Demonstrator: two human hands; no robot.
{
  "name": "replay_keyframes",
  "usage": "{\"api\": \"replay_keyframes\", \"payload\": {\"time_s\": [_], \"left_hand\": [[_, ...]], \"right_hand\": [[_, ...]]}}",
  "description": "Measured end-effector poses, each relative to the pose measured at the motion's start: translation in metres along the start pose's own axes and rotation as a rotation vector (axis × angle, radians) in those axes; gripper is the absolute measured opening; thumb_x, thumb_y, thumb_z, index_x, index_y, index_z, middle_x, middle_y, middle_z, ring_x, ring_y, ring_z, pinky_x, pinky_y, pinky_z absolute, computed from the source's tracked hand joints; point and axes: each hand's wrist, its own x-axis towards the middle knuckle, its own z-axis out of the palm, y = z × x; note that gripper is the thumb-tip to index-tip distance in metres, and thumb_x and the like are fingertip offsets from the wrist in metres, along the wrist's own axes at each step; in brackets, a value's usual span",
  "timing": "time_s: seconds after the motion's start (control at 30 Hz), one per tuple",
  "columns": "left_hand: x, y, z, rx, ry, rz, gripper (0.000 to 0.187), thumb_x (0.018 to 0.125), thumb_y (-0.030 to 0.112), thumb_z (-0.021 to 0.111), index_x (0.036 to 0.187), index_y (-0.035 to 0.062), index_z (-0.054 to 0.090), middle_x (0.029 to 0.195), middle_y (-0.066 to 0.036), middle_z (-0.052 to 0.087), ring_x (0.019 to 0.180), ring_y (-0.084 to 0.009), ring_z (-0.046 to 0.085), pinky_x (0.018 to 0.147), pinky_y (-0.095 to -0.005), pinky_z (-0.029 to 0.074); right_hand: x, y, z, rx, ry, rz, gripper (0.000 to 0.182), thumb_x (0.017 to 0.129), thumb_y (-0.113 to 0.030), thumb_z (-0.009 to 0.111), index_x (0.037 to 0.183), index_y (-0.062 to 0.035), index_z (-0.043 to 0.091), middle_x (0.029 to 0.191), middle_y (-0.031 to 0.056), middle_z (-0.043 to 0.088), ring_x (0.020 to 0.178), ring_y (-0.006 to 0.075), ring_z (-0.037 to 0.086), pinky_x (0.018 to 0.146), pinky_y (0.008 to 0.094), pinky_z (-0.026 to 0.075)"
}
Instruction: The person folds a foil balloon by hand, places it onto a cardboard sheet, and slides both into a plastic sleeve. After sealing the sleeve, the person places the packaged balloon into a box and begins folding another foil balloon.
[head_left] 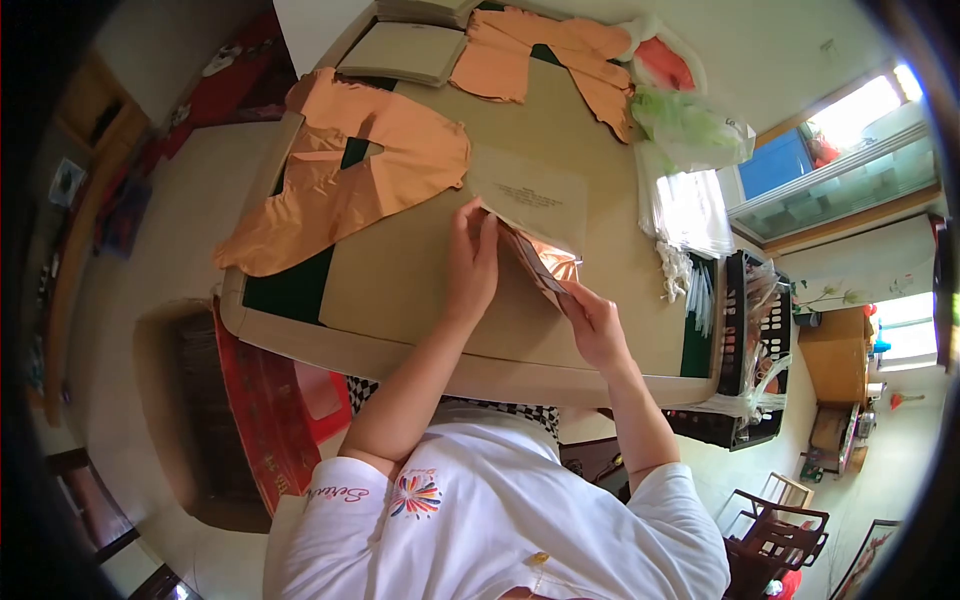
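Observation:
Over the middle of the table, a clear plastic bag (535, 200) with printed text is held at its near end, with shiny rose-gold foil (552, 258) showing at the opening. My left hand (473, 262) pinches the left corner, thumb and fingers closed on the edge. Lower and to the right, my right hand (597, 328) grips the other end of that edge. To the left of the bag lies a flat, uninflated rose-gold foil balloon (400, 155), shaped like a letter A. Another rose-gold foil balloon (500, 60) is spread at the far side.
Stacked flat grey-brown packets (402, 52) sit at the far left corner. Along the right edge are a green-and-clear plastic bag (690, 130), clear sleeves (690, 215) and white straws (702, 298). A black crate (755, 330) stands beside the table; an open cardboard box (190, 420) is at left.

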Motion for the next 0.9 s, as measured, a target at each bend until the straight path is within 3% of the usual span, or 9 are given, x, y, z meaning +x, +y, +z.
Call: {"api": "replay_keyframes", "payload": {"time_s": [0.17,0.27,0.37,0.5,0.53,0.63,0.77,0.87,0.9], "left_hand": [[0.005,-0.016,-0.004,0.033,0.041,0.104,0.033,0.098,0.006,0.045,0.13,-0.0008,0.039,0.118,-0.014,0.058,0.103,-0.0178,0.06,0.085,-0.0283,0.047],[0.004,-0.022,-0.005,0.048,0.103,-0.063,0.032,0.097,0.005,0.047,0.128,-0.0006,0.041,0.116,-0.013,0.06,0.099,-0.0183,0.063,0.081,-0.0298,0.052],[0.002,-0.012,0.005,-0.142,-0.094,-0.409,0.035,0.095,0.01,0.052,0.128,0.0009,0.043,0.113,-0.013,0.061,0.099,-0.0199,0.064,0.079,-0.0334,0.057],[-0.006,-0.002,0.017,-0.149,-0.362,-0.47,0.042,0.092,0.025,0.061,0.126,0.0039,0.047,0.115,-0.01,0.059,0.1,-0.0206,0.064,0.078,-0.0359,0.059],[-0.003,-0.02,0.017,-0.209,-0.396,-0.452,0.052,0.082,0.024,0.074,0.126,0.0088,0.049,0.116,-0.004,0.058,0.103,-0.0159,0.06,0.081,-0.0323,0.057],[-0.013,-0.043,0.025,-0.327,-0.425,-0.274,0.046,0.089,0.027,0.067,0.127,0.0112,0.047,0.119,-0.005,0.056,0.106,-0.0158,0.058,0.084,-0.0317,0.055],[-0.025,-0.008,0.045,-0.166,-0.265,-0.672,0.039,0.098,0.03,0.051,0.131,0.0126,0.044,0.123,-0.007,0.055,0.106,-0.0166,0.058,0.083,-0.031,0.054],[-0.032,-0.022,0.044,-0.18,-0.412,-0.586,0.037,0.098,0.024,0.049,0.133,0.0124,0.043,0.124,-0.006,0.054,0.106,-0.017,0.058,0.081,-0.0315,0.054],[-0.035,-0.027,0.042,-0.189,-0.42,-0.604,0.037,0.098,0.02,0.048,0.134,0.0114,0.041,0.124,-0.007,0.053,0.106,-0.017,0.058,0.08,-0.032,0.053]], "right_hand": [[0.0,-0.001,0.004,-0.06,-0.017,-0.015,0.02,0.095,-0.008,0.052,0.112,-0.0025,0.062,0.071,0.0191,0.058,0.057,0.0248,0.052,0.059,0.0308,0.045],[0.0,-0.005,0.003,-0.069,-0.046,0.069,0.018,0.095,-0.006,0.053,0.109,0.0015,0.062,0.069,0.0114,0.056,0.062,0.0109,0.047,0.059,0.0257,0.043],[-0.001,-0.014,-0.001,-0.098,-0.023,-0.025,0.024,0.093,-0.003,0.052,0.113,-0.0051,0.063,0.088,0.0201,0.066,0.079,0.0316,0.066,0.069,0.0336,0.051],[-0.003,-0.021,-0.004,-0.105,0.028,-0.16,0.031,0.089,0.003,0.052,0.115,-0.0075,0.063,0.103,0.0161,0.067,0.094,0.0322,0.066,0.08,0.0361,0.053],[-0.002,-0.021,-0.004,-0.147,0.028,-0.189,0.034,0.087,0.005,0.052,0.116,-0.0077,0.063,0.106,0.015,0.067,0.097,0.0321,0.066,0.082,0.0367,0.054],[0.002,-0.01,-0.004,-0.317,0.046,-0.311,0.042,0.08,0.007,0.054,0.12,-0.007,0.061,0.115,0.0132,0.065,0.105,0.0308,0.063,0.089,0.0392,0.052],[0.009,0.008,-0.002,-0.464,0.046,-0.409,0.051,0.074,0.004,0.058,0.125,-0.0059,0.057,0.125,0.0133,0.059,0.12,0.0294,0.054,0.1,0.0422,0.044],[0.014,0.02,-0.001,-0.533,0.02,-0.406,0.052,0.075,-0.001,0.061,0.126,-0.0058,0.055,0.131,0.0143,0.055,0.126,0.0308,0.048,0.104,0.0439,0.039],[0.017,0.019,0.0,-0.488,0.031,-0.421,0.055,0.072,-0.005,0.065,0.127,-0.0061,0.056,0.124,0.0136,0.057,0.119,0.0316,0.051,0.101,0.0433,0.04]]}}
